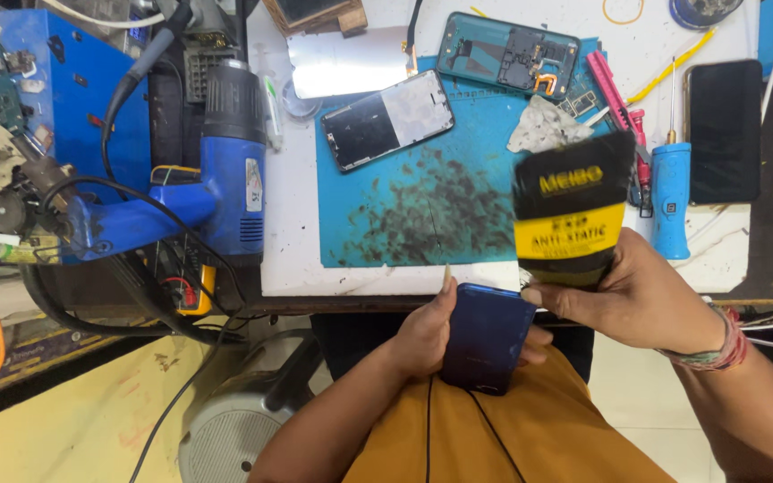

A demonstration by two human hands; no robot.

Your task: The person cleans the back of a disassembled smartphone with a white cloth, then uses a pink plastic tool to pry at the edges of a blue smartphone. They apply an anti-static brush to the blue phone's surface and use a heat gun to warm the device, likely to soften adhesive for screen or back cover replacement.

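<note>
My left hand point(427, 333) grips a dark blue phone back cover point(487, 338) just below the table's front edge, over my lap. My right hand point(637, 300) holds a black and yellow brush point(573, 207), blurred by motion, with its lower end right above the cover's top corner. In front of both hands lies a blue work mat point(386, 210) smeared with dark debris. On the mat's far side rest a phone screen point(388, 120) and an opened teal phone frame point(506, 55).
A blue heat gun point(225, 170) stands at the left beside a blue box point(73, 80) with cables. A blue handled tool point(671, 197), a black phone point(725, 131), a pink tool point(615, 94) and a crumpled cloth point(543, 125) lie at the right.
</note>
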